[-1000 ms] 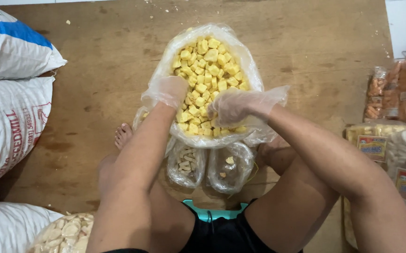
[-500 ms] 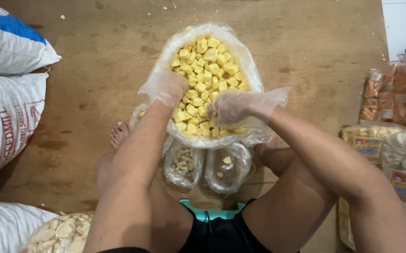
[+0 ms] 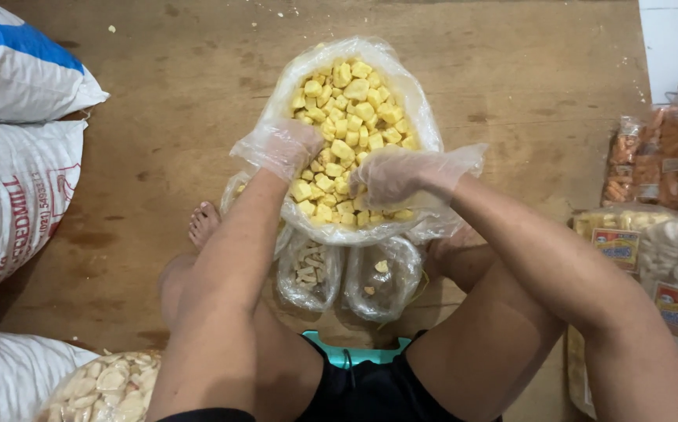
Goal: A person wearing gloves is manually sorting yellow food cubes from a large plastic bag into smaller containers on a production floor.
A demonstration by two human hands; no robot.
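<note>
Left hand point(image 3: 286, 147): gloved, fingers curled loosely on the left rim of the big clear bag point(image 3: 415, 109).
Right hand point(image 3: 389, 177): gloved, closed on yellow snack cubes point(image 3: 347, 117).
Bag: centre floor, beyond two small bags point(image 3: 347, 275).

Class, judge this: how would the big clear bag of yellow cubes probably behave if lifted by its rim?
The clear bag looks thin and crinkled, so it would likely sag. Filled with yellow cubes, it probably feels heavy. Its mouth lies open, so pieces might spill.
</note>
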